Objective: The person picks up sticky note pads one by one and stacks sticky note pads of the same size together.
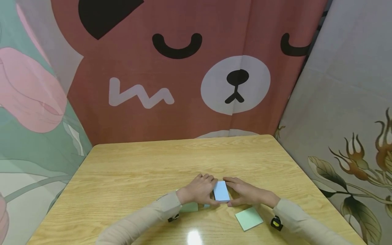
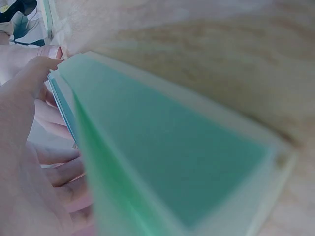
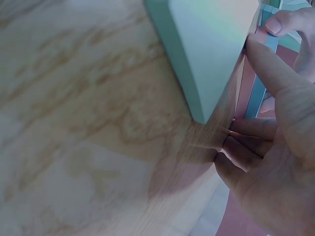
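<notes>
A light blue pad of sticky notes (image 1: 221, 191) is between the two hands in the head view. My left hand (image 1: 200, 189) holds its left side, thumb at the near corner and fingers at the far end. From the right, my right hand (image 1: 246, 193) spans the same pad, with thumb and forefinger at its near and far corners. The right wrist view shows the blue pad's edge (image 3: 257, 96) between thumb and fingers. A pale green pad (image 1: 249, 218) lies by the right wrist. Under the left wrist sits another green pad (image 1: 189, 207), partly hidden by the arm.
A small blue piece (image 1: 206, 206) peeks out below the left hand. Everything lies on a wood-grain table (image 1: 137, 170). Behind it hangs a curtain with a bear face (image 1: 183, 75); patterned cloths hang at both sides.
</notes>
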Demonstrator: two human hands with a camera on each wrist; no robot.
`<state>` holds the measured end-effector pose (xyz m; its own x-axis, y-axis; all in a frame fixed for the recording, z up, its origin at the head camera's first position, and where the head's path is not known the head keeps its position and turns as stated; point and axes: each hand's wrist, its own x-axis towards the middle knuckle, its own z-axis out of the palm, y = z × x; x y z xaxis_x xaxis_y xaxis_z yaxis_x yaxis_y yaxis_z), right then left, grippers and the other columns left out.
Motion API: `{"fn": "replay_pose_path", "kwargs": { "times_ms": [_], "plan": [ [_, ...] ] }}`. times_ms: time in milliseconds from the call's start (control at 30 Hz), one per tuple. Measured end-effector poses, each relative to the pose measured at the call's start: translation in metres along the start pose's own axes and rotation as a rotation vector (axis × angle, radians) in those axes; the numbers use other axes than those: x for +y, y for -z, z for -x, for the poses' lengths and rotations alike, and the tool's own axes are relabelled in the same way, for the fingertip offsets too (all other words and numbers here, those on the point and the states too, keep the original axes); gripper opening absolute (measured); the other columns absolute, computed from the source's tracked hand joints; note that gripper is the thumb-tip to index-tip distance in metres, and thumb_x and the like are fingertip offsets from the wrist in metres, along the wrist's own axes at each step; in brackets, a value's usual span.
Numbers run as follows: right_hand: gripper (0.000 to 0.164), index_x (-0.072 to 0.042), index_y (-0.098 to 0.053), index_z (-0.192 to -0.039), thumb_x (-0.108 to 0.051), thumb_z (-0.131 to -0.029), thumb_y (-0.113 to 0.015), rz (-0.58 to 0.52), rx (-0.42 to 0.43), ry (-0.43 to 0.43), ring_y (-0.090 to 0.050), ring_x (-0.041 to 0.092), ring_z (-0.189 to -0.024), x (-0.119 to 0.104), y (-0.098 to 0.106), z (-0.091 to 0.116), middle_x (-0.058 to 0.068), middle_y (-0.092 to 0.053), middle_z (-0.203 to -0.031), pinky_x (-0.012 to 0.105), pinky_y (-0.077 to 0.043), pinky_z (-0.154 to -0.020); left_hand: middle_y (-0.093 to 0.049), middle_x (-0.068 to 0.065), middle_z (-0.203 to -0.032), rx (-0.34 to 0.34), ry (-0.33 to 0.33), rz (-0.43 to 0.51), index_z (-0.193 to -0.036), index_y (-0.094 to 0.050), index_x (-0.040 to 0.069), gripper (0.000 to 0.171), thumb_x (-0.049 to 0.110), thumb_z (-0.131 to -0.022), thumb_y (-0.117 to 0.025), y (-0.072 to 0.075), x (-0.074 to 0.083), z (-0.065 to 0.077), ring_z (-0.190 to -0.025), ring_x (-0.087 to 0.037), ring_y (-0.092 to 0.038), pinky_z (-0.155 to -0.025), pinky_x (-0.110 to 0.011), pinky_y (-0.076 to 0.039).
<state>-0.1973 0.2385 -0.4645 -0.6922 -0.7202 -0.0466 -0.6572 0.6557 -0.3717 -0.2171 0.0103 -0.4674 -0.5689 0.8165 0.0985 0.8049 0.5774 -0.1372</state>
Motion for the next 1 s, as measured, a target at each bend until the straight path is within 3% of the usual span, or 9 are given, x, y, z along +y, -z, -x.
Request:
{"fn": "replay_pose_path", "kwargs": {
  "times_ms": [633, 1000],
  "plan": [
    [0.081, 0.006, -0.031, -0.133, -0.048, -0.079, -0.058, -0.008, -0.015, -0.004, -0.024, 0.030, -0.126, -0.0012, 0.0001, -0.0008, 0.018, -0.023, -0.140, 0.046, -0.029, -0.096, -0.052, -0.007, -0.115, -0.092, 0.024, 0.023, -0.122, -0.050, 0.006, 0.085, 0.074, -0.072, -0.039, 0.0066, -0.0016, 0.0044, -0.101, -0.020, -0.050, -0.080, -0.038, -0.044],
    [0.081, 0.006, -0.030, -0.133, -0.049, -0.080, -0.056, 0.043, -0.019, -0.017, -0.023, 0.030, -0.126, -0.0020, -0.0004, -0.0010, 0.018, -0.022, -0.141, 0.044, -0.028, -0.097, -0.055, -0.002, -0.101, -0.102, 0.041, 0.001, -0.113, -0.055, 0.008, 0.080, 0.074, -0.069, -0.043, 0.0067, -0.0008, 0.0014, -0.088, -0.016, -0.053, -0.073, -0.035, -0.046]
  ]
}}
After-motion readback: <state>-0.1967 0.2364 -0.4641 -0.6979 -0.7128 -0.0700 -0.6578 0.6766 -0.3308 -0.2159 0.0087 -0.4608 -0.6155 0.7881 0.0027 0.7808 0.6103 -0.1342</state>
